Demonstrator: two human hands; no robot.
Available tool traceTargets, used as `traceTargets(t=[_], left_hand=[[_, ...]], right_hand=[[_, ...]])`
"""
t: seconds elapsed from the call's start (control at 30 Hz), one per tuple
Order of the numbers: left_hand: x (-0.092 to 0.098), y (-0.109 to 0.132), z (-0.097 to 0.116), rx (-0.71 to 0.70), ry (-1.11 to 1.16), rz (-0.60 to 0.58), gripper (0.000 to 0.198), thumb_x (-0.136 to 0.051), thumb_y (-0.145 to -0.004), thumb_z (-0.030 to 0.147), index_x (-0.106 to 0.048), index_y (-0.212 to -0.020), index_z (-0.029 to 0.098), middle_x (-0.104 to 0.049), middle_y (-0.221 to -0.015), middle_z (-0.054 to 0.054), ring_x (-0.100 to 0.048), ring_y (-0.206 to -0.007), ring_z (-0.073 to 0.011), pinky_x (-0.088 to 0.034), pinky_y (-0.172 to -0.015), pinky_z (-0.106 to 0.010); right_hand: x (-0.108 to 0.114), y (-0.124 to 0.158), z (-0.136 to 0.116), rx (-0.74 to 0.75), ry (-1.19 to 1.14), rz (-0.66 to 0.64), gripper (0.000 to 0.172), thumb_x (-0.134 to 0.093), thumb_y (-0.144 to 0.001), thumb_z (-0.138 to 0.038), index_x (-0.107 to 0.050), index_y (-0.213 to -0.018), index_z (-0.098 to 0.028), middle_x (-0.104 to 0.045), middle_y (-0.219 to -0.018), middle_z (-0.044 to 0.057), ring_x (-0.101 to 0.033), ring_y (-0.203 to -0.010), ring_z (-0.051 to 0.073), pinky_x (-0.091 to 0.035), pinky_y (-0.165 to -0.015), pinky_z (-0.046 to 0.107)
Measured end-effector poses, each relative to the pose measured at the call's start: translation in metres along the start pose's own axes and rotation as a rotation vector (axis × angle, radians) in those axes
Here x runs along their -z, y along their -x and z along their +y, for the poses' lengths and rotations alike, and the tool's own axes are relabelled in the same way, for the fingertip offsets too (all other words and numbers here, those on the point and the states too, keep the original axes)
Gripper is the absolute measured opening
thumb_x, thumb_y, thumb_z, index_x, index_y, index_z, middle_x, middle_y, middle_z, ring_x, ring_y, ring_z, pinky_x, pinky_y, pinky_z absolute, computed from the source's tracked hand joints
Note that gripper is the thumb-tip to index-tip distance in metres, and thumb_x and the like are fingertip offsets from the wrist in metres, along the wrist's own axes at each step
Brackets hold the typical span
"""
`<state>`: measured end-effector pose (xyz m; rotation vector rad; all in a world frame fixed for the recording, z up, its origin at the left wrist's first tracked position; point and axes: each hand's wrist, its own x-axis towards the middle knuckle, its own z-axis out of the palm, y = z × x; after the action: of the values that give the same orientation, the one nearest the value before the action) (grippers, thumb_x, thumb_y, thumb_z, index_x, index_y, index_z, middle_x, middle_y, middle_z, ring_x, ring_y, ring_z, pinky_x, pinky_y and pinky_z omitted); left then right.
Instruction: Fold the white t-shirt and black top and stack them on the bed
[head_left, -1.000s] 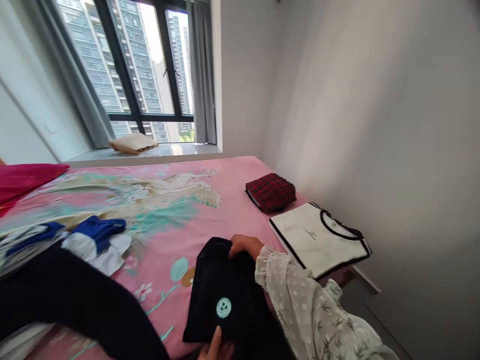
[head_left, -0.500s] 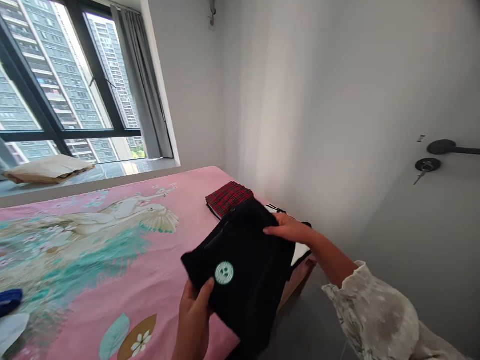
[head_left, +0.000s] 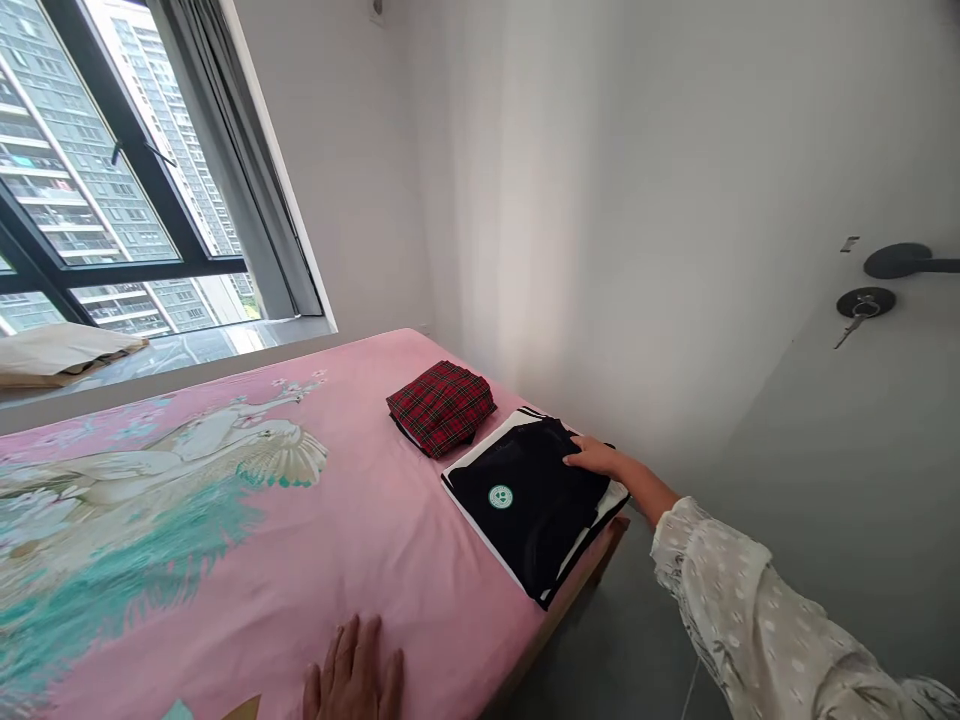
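Observation:
A folded black garment [head_left: 536, 490] with a round green-and-white badge lies on a folded white garment [head_left: 486, 448] with black trim, at the bed's right corner. My right hand [head_left: 598, 457] reaches in from the right and is closed on the black garment's right edge, though some of its fingers are hidden. My left hand [head_left: 352, 672] lies on the pink sheet at the bottom of the view, palm down, fingers apart, holding nothing. Just beyond the black garment sits a folded red plaid garment [head_left: 442, 405].
The bed [head_left: 375, 530] has a pink sheet printed with birds and flowers. Beyond it, a paper bag [head_left: 67, 352] rests on the window sill. A grey curtain [head_left: 240, 150] hangs by the window. At right is a door handle [head_left: 900, 261] with a key in the lock.
The black garment went from being held up in both hands to lying on the white one. My left hand let go and moved down onto the sheet. The view turned slightly right.

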<state>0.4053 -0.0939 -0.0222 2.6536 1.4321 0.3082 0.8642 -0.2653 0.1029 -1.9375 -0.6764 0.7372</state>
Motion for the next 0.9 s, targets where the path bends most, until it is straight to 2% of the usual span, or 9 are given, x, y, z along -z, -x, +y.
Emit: traceTargets(t=[0.23, 0.4, 0.57, 0.77, 0.9], left_hand=[[0.014, 0.000, 0.014, -0.022, -0.076, 0.046, 0.051, -0.033, -0.085, 0.040, -0.051, -0.128, 0.020, -0.045, -0.141, -0.007, -0.035, -0.132, -0.0226, -0.015, -0.112, -0.047], [0.013, 0.004, 0.011, -0.045, -0.034, 0.085, 0.048, -0.036, -0.084, 0.038, -0.053, -0.125, 0.021, -0.046, -0.140, -0.008, -0.035, -0.132, -0.0222, -0.014, -0.112, -0.046], [0.012, 0.006, 0.009, -0.049, -0.009, 0.096, 0.047, -0.038, -0.084, 0.038, -0.053, -0.125, 0.021, -0.045, -0.141, -0.007, -0.033, -0.133, -0.0216, -0.011, -0.112, -0.046], [0.014, 0.006, 0.010, -0.046, 0.011, 0.094, 0.046, -0.038, -0.085, 0.038, -0.054, -0.125, 0.021, -0.047, -0.139, -0.008, -0.035, -0.131, -0.0222, -0.014, -0.112, -0.047], [0.012, 0.007, 0.009, -0.054, 0.025, 0.124, 0.045, -0.039, -0.084, 0.037, -0.055, -0.124, 0.021, -0.047, -0.138, -0.007, -0.036, -0.130, -0.0222, -0.015, -0.111, -0.046]], right_hand=[[0.004, -0.014, 0.002, 0.035, 0.001, 0.018, 0.030, -0.061, -0.064, -0.019, -0.065, -0.093, -0.015, -0.069, -0.073, 0.003, -0.063, -0.065, 0.017, -0.050, -0.065, 0.028], [0.002, -0.013, -0.004, 0.071, -0.031, 0.025, 0.039, -0.059, -0.067, -0.021, -0.062, -0.105, -0.017, -0.070, -0.082, 0.003, -0.064, -0.070, 0.017, -0.051, -0.067, 0.027], [-0.002, -0.006, -0.003, 0.037, -0.023, 0.057, 0.042, -0.059, -0.066, -0.021, -0.061, -0.107, -0.014, -0.069, -0.076, 0.005, -0.063, -0.064, 0.019, -0.050, -0.063, 0.029], [0.004, 0.002, -0.016, 0.096, 0.058, 0.108, 0.045, -0.058, -0.069, -0.025, -0.059, -0.113, -0.017, -0.069, -0.080, 0.003, -0.063, -0.069, 0.017, -0.049, -0.065, 0.026], [0.006, 0.000, -0.012, 0.116, 0.214, 0.135, 0.042, -0.054, -0.072, -0.028, -0.059, -0.113, -0.017, -0.069, -0.085, 0.003, -0.064, -0.073, 0.017, -0.049, -0.067, 0.025]])
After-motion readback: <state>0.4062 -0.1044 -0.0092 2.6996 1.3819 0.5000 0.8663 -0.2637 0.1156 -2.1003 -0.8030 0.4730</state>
